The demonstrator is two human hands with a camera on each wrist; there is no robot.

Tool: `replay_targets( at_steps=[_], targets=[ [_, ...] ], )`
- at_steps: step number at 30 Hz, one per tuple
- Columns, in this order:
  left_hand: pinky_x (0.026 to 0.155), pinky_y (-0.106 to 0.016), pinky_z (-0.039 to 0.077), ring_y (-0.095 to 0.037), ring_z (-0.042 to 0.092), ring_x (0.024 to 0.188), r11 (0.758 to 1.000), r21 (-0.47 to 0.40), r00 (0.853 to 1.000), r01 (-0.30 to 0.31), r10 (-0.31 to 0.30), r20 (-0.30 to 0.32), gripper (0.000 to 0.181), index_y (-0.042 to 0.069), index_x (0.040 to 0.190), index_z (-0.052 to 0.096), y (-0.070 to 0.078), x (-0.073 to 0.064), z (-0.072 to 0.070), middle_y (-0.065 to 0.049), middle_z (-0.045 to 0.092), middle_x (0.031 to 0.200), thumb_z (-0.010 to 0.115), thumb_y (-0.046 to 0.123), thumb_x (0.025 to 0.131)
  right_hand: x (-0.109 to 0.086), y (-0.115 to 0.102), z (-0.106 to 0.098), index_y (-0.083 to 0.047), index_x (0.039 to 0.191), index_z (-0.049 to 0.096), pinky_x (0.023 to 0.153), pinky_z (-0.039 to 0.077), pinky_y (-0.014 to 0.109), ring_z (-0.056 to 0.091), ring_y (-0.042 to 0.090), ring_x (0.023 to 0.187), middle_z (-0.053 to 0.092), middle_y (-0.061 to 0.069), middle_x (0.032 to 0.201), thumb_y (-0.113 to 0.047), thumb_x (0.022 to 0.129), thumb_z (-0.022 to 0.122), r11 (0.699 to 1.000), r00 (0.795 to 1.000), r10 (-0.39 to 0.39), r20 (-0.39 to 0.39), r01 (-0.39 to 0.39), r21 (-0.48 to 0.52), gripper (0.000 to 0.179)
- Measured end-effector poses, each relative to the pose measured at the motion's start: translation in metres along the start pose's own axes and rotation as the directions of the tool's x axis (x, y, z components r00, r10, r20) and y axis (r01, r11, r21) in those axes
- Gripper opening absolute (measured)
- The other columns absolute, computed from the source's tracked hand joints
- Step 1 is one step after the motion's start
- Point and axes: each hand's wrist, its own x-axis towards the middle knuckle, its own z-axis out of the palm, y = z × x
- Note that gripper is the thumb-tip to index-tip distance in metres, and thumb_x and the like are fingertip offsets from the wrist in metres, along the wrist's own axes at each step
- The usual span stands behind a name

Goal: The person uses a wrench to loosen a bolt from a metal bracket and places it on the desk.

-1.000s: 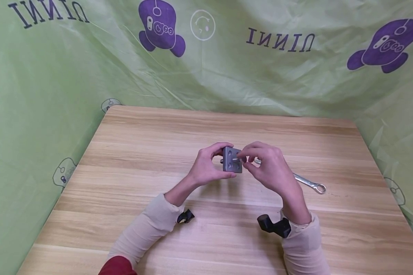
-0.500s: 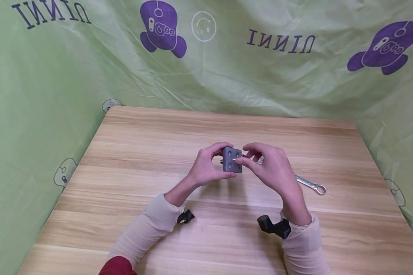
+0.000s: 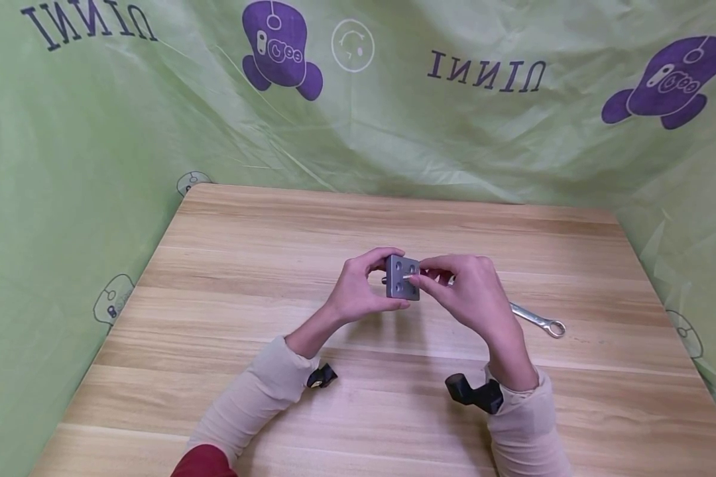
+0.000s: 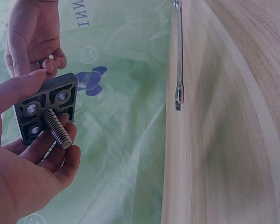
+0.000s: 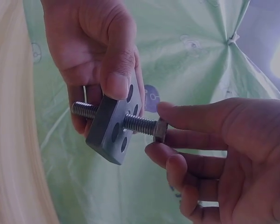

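My left hand grips a dark grey square plate by its edges, thumb on one side and fingers on the other. A threaded hex bolt passes through the plate's middle, between the corner holes. Its plain end sticks out of the ribbed face in the left wrist view. My right hand pinches the hex head between thumb and fingers in the right wrist view. A length of thread shows between the head and the plate. In the head view the right fingers hide the bolt head.
A silver combination wrench lies on the wooden table to the right, partly hidden behind my right hand. Black wrist mounts protrude from the sleeves. Green printed fabric stands around the table's back and sides.
My right fingers and thumb have shifted around the bolt head, the thumb rising and the index finger then closing in. The left hand, the plate and the wrench stay in place.
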Motion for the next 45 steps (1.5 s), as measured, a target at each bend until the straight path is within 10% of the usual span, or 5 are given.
replay_targets(
  at_steps=[16,23,32,45],
  targets=[
    [0.098,-0.039,0.053,-0.029,0.071,0.101,1.000,-0.009,1.000,-0.021,0.021,-0.004,0.073,-0.002,0.128,0.061,-0.0012,0.0009,-0.0003,-0.017,0.073,0.115,0.092,0.005,0.062,-0.0018,0.0029,-0.0007,-0.007,0.094,0.079,0.063,0.053,0.028,0.067,0.016,0.071,0.076,0.007,0.092,0.002,0.075,0.082,0.980,0.980,-0.197,-0.038,0.198,0.015,0.021],
    [0.098,-0.049,0.053,-0.030,0.070,0.101,1.000,-0.013,1.000,-0.015,0.015,-0.006,0.073,0.001,0.128,0.061,-0.0007,0.0005,0.0000,-0.018,0.073,0.115,0.091,0.006,0.062,-0.0006,0.0020,-0.0043,-0.004,0.116,0.073,0.061,0.048,0.025,0.067,0.020,0.077,0.077,0.011,0.101,-0.021,0.081,0.083,0.998,0.999,-0.051,0.006,0.050,0.026,0.040],
    [0.097,-0.037,0.053,-0.028,0.070,0.100,1.000,-0.001,1.000,-0.011,0.010,-0.007,0.073,0.001,0.128,0.061,-0.0005,0.0000,0.0005,-0.017,0.072,0.116,0.092,0.006,0.062,0.0011,-0.0011,-0.0020,-0.005,0.099,0.078,0.059,0.049,0.024,0.065,0.013,0.066,0.076,0.007,0.078,-0.030,0.086,0.079,0.991,0.990,0.129,0.058,-0.130,0.016,0.028],
    [0.098,-0.055,0.052,-0.031,0.071,0.101,1.000,-0.016,1.000,-0.015,0.015,-0.009,0.073,0.001,0.128,0.061,-0.0015,-0.0002,0.0004,-0.018,0.072,0.117,0.091,0.005,0.062,-0.0015,0.0014,0.0003,-0.009,0.100,0.080,0.057,0.042,0.023,0.065,0.015,0.067,0.078,0.006,0.086,-0.010,0.082,0.080,0.994,0.994,-0.110,-0.019,0.110,-0.017,0.018]
  ],
)
